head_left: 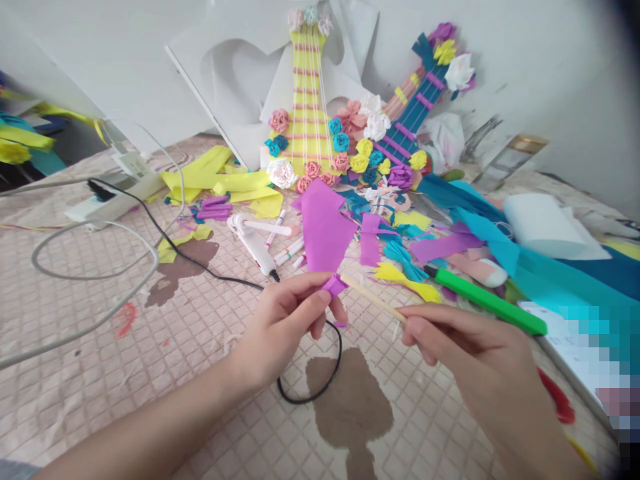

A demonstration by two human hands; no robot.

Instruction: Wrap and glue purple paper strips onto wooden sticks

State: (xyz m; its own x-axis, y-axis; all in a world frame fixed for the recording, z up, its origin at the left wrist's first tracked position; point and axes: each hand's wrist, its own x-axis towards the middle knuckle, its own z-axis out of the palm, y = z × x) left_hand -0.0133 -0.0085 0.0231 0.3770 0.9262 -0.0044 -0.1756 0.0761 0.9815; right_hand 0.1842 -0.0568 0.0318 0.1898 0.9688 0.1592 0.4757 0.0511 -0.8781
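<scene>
Between the thumb and fingers of my left hand (pixel 293 307) is a small folded strip of purple paper (pixel 335 285). My right hand (pixel 465 343) pinches a thin wooden stick (pixel 373 297), whose far tip meets the purple strip. Just beyond my left hand lies a larger purple paper sheet (pixel 325 230). A white glue gun (pixel 253 243) rests to the left of that sheet, its black cord (pixel 310 401) looping below my left hand. A green box cutter (pixel 493 301) lies beyond my right hand.
Paper guitars, one yellow (pixel 306 100) and one blue (pixel 413 113), lean at the back with paper roses. Yellow paper scraps (pixel 215 177), a white power strip (pixel 113 200) and looping cables lie left. A white paper roll (pixel 540 223) and a glass jar (pixel 515 160) are right.
</scene>
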